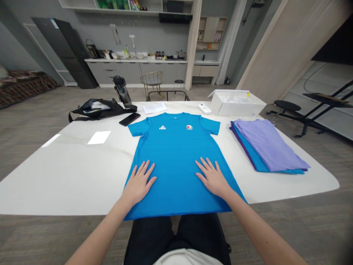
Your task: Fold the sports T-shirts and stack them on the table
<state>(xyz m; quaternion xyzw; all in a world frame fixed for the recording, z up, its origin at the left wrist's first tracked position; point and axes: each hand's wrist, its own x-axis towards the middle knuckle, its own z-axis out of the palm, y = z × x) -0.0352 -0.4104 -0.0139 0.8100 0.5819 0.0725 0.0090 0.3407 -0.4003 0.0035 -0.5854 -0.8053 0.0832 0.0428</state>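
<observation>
A blue short-sleeved T-shirt [176, 154] lies spread flat, front up, on the white table [68, 173]. Its collar points away from me, and the hem reaches the near table edge. Two small prints show on the chest. My left hand [139, 183] rests palm down on the lower left of the shirt, fingers spread. On the lower right, my right hand [212, 176] lies flat in the same way. Neither hand grips anything. To the right is a stack of folded clothes [270, 145], lilac on top with blue and dark purple beneath.
A white box [237, 105] with its lid raised stands at the back right, beside a small white device [204, 109]. At the back left are a phone [129, 119], a black bag [99, 108], a dark bottle [122, 92] and a printed sheet [154, 107].
</observation>
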